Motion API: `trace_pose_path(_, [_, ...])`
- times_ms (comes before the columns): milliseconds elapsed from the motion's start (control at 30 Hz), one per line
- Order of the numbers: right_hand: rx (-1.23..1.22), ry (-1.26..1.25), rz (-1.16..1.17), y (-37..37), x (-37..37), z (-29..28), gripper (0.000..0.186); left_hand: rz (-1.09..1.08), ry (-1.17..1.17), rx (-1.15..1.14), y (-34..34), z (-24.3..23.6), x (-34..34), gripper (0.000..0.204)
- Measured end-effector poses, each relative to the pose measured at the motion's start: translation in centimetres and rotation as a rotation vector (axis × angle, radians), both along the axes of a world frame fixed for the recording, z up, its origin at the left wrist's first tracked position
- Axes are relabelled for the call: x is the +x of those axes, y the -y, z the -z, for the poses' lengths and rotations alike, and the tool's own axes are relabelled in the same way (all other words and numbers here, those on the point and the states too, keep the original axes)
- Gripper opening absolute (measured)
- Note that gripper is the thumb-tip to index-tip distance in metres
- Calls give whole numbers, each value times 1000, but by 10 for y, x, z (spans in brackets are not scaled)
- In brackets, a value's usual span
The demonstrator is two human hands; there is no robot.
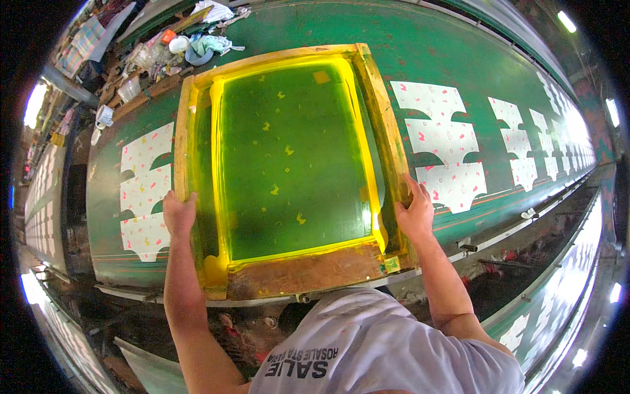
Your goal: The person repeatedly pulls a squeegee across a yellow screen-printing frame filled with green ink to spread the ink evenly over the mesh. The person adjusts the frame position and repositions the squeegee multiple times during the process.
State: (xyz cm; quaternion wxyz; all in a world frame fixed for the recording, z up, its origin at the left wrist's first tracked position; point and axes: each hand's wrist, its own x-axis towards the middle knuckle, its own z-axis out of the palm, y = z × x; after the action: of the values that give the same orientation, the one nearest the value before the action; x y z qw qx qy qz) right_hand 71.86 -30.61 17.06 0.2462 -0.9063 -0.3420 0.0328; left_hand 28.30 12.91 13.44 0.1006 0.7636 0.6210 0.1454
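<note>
A wooden-framed printing screen (295, 164) lies over the long green table in front of me. Its mesh is dark green with small yellowish motifs, and bright yellow ink lines its inner edges. My left hand (180, 213) is closed on the left side rail, while my right hand (415, 210) grips the right rail near its lower end. A brown strip (305, 270) runs along the frame's near end. Beside my left hand lie white cut fabric pieces (146, 190) with small red and orange prints. Similar printed pieces (449, 187) lie right of the frame. Whatever is under the screen is hidden.
The green table (433, 39) stretches away to the right with several more rows of white pieces (515, 141). Rags, tubs and scraps (187, 49) clutter its far left edge. A metal rail (502, 226) follows the near edge. Another table with pieces (558, 295) stands at the lower right.
</note>
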Motion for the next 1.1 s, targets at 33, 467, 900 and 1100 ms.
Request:
trace_pose_path(33, [33,-17,-18,-2,1,-2,81,15,49,-10,-3,1,-3,57])
trace_pose_path(467, [115,-12,-36,11,22,-71,66,26,452,-213,-19,-15,9,30])
trace_pose_path(900, [199,-10,119,142,231,-51,68,23,448,-107,122,-33,230,32])
trace_pose_path(1100, [180,-74,201,221,321,-39,69,76,530,-89,209,-24,329,29])
